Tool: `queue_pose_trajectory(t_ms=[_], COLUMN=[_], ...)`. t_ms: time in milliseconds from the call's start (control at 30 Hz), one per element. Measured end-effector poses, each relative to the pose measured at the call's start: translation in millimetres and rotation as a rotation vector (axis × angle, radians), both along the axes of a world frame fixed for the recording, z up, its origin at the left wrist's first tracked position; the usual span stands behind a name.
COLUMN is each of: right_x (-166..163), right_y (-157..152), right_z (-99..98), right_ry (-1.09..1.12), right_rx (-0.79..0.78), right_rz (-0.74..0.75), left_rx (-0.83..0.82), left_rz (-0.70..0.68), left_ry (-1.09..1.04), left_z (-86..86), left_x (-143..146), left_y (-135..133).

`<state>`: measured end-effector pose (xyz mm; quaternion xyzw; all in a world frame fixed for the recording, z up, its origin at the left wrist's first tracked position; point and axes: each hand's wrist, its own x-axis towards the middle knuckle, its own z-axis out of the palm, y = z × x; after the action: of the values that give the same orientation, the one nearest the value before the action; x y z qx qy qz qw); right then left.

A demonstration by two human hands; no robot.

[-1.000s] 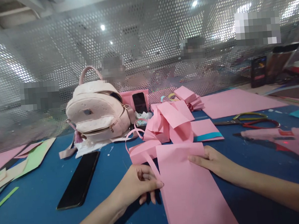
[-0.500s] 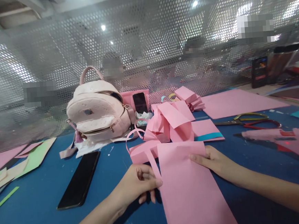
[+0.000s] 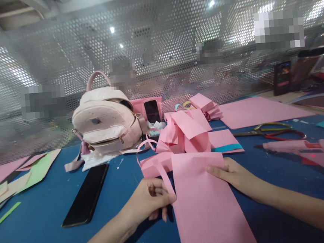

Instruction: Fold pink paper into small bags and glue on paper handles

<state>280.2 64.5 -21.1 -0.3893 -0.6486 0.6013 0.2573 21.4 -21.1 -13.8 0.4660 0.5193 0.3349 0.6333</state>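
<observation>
A large pink paper sheet (image 3: 204,200) stretches toward me over the blue table. My right hand (image 3: 230,172) grips its right edge near the top, thumb on the face and fingers behind. At the sheet's left edge, my left hand (image 3: 153,197) pinches the lower end of a narrow pink paper strip (image 3: 164,175) between thumb and forefinger; the other fingers are curled. Just beyond both hands lies a heap of folded and cut pink paper pieces (image 3: 181,133). Whether the left fingertips also hold the sheet's edge is hidden.
A black phone (image 3: 86,195) lies left of my left hand, with a pale pink backpack (image 3: 108,118) behind it. To the right are scissors (image 3: 275,130) and a pink glue gun (image 3: 301,148). Coloured paper (image 3: 39,170) covers the far left; a perforated metal screen (image 3: 159,54) stands behind.
Almost nothing differs. The sheet's top edge has shifted very slightly up and right with my right hand; my left hand keeps its pinch in the same place.
</observation>
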Motion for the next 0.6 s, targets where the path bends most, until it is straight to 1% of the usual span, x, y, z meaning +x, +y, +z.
queue_pose_trajectory(t_ms=[100,233,400,533,600], right_x=[-0.1,-0.4,-1.2,-2.1,-2.3], right_y=[0.9,0.1,-0.6,-0.6,-0.5], right_z=[-1.6,-0.6,1.0,1.1,1.0], right_ry=[0.028,0.046,0.058,0.070,0.081], right_rx=[-0.023,-0.028,-0.032,-0.057,-0.059], right_rz=[0.018,0.014,-0.043,-0.071,-0.077], left_rx=[-0.020,-0.003,0.007,-0.023,-0.032], left_rz=[-0.055,-0.017,0.025,-0.064,-0.083], left_ry=[-0.003,0.015,-0.013,-0.036,-0.031], left_z=[-3.5,-6.9,-4.1,-3.4,-4.8], left_x=[-0.3,-0.7,-0.7,-1.3,-1.7], left_y=[1.5,1.8,1.0,2.2,2.7])
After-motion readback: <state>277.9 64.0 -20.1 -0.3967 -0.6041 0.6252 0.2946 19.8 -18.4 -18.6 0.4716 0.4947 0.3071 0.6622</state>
